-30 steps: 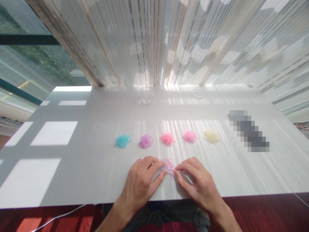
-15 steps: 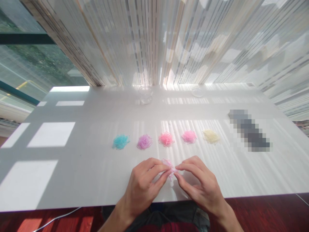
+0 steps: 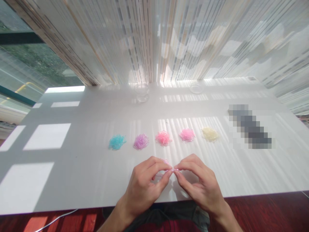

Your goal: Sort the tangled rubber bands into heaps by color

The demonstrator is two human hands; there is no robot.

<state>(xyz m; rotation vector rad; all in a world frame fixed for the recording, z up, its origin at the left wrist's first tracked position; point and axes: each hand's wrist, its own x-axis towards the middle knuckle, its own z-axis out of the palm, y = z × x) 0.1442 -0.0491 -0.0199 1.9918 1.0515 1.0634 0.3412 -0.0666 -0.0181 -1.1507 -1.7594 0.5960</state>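
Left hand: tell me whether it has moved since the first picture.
Yes: the left hand has shifted right, toward the right hand, judged against the resting coral pile.

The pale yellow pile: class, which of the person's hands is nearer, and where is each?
Right. The right hand lies below the pale yellow pile in the picture; the left hand is also below, but much farther to the left.

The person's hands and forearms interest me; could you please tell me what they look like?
The left hand and right hand are ungloved, with no rings visible. The forearms are bare as far as they show: no sleeves, watch or markings visible.
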